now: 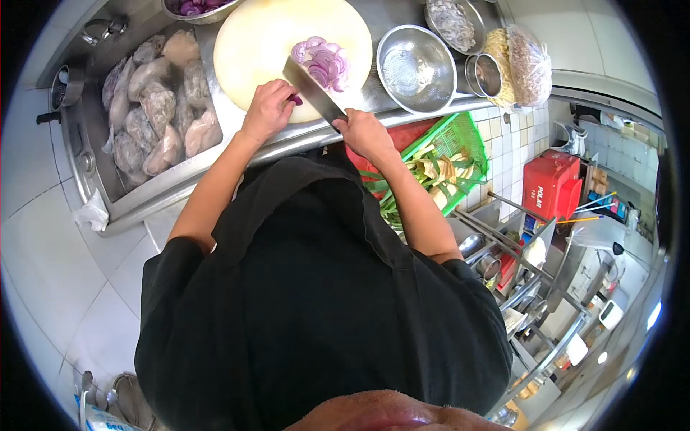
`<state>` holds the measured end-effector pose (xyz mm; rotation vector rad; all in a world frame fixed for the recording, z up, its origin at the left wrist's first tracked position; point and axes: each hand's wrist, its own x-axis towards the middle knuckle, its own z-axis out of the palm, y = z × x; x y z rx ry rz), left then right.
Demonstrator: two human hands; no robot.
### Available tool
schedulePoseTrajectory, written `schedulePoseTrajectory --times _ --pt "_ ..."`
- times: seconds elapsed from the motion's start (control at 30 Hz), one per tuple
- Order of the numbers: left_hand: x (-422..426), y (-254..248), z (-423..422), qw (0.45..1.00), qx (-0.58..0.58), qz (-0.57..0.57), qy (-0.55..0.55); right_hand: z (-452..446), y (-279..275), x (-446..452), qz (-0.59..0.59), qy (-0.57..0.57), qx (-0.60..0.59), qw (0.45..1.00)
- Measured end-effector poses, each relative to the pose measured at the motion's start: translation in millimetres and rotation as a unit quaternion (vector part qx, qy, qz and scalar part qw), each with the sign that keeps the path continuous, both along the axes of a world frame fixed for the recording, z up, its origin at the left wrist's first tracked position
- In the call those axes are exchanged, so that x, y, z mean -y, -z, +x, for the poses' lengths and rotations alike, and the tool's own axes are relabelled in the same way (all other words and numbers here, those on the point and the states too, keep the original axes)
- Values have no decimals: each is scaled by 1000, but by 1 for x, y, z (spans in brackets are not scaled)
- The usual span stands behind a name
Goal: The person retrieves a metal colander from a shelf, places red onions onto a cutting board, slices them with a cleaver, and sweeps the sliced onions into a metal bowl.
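Note:
My right hand (365,133) is closed round the handle of a cleaver (314,92), whose broad blade points up and left over a round cutting board (248,43). Under my left hand (269,108), a small piece of red onion (295,99) shows at the curled fingertips, close to the blade. Most of that piece is hidden by the fingers. Sliced red onion (327,66) lies in a loose heap on the board, on the far side of the blade.
Left of the board, a sink (115,183) holds several bagged lumps of meat (159,104). A perforated metal bowl (417,70) stands at right. Behind it is a bowl of pale strips (453,25). A green crate (471,136) with leafy vegetables sits below the counter edge.

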<state>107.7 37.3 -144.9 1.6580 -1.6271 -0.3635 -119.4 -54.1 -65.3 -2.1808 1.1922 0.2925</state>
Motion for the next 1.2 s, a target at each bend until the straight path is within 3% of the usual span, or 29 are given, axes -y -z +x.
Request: schedulePoseTrajectory --times 0.13,0.27,0.37,0.47,0.67,0.77,1.2 --pt "18 -13 -13 980 66 174 -76 -8 0 7 -11 25 -18 999" --pt "21 -21 -28 970 -69 210 -104 -5 -2 -5 -18 41 5 999" --pt "9 -12 -17 994 -53 58 -69 -5 3 -17 -44 40 18 998" --pt "6 -4 -7 998 -45 28 39 -2 5 -26 -58 30 -1 998" --pt "12 4 -8 995 -33 -83 31 -1 -26 -31 -77 4 9 997" --pt "11 6 -7 998 -20 -53 34 2 4 -33 -76 -3 -8 997" --pt "9 20 -6 995 -41 -93 11 9 -16 -34 -81 -1 -8 997"
